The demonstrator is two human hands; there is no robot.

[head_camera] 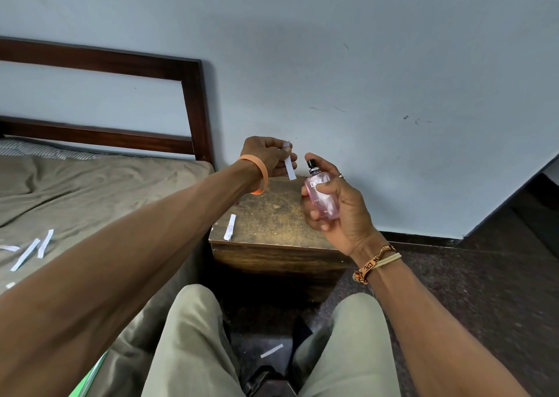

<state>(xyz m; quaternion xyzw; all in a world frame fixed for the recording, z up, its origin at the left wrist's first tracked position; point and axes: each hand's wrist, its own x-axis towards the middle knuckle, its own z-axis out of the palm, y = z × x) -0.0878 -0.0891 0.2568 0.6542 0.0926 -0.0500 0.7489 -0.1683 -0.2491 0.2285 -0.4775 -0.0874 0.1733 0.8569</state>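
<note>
- While the right hand (pixel 343 212) grasps the pink perfume bottle (pixel 323 198) upright, with its fingers curled around the glass, the forefinger (pixel 314 157) lies on top of the black spray head (pixel 311 164).
- The perfume bottle is in the air above the right edge of the worktop (pixel 272 212) and touches nothing but this hand.
- Just beside the spray head, the left hand (pixel 266 157) pinches a white paper strip (pixel 289 168) by its upper end. It hangs down above the back edge of the worktop, near the bottle but apart from it.
- I judge that the work is to spray perfume on strips one after another, and that this one is at the step of spraying. I cannot tell if it is already wet.
- A second strip (pixel 230 228) lies flat near the front left corner of the worktop. It is probably finished, or it waits for its turn.
- Some loose strips (pixel 33 250) lie on the bed (pixel 90 185), toward its near left part, and a fallen strip (pixel 271 350) lies on the floor (pixel 484 290) between the person's knees.
- Part of the work seems done. What is left is at least to spray the held strip and put it down.
</note>
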